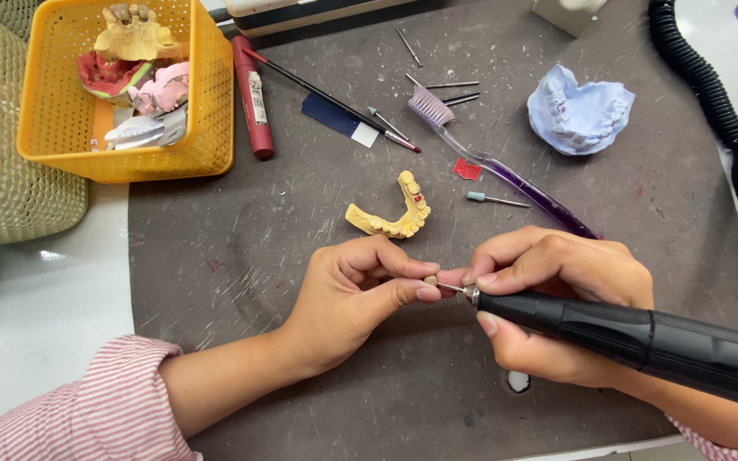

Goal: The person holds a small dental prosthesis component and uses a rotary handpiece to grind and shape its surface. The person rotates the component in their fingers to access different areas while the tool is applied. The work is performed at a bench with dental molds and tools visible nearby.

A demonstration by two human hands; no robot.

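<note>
Fingers of the left hand (360, 294) pinch a tiny pale tooth-like piece (430, 279) at mid-surface. Fingers of the right hand (557, 294) clamp a black rotary handpiece (642, 341); its long axis runs right to left, its bur tip meeting the piece. A yellow dental cast (395, 213) lies just beyond, on the grey mat (301, 213).
</note>
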